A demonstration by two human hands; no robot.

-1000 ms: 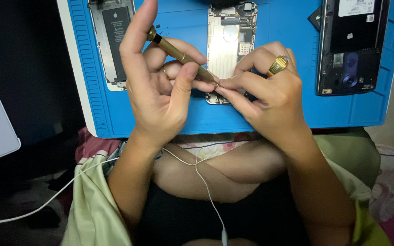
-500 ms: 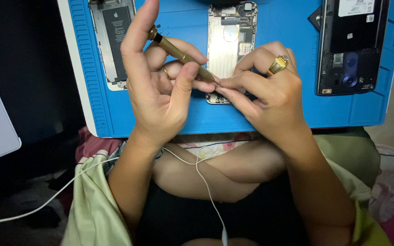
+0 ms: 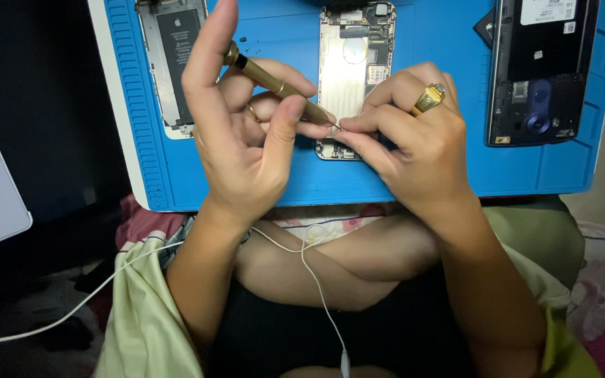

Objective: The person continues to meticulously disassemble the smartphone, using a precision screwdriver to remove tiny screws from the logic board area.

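I see the left hand (image 3: 246, 140) pinching a gold screwdriver (image 3: 278, 85), its tip meeting a tiny part, likely a screw, pinched by the right hand (image 3: 414, 150) just above the opened phone (image 3: 355, 77). Seating it seemingly needs steadiness.

Three opened phones (image 3: 356, 66) (one black), one screwdriver (image 3: 278, 84), one mat (image 3: 442, 84).

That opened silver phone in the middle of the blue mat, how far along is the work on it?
Done: the opened silver phone body lies on the blue ridged work mat with its screen off and its insides bare. In hand: the left hand holds a slim brass screwdriver, its tip meeting the right hand's pinched fingertips, perhaps on a tiny screw. Left: small parts remain inside; reassembly hasn't begun.
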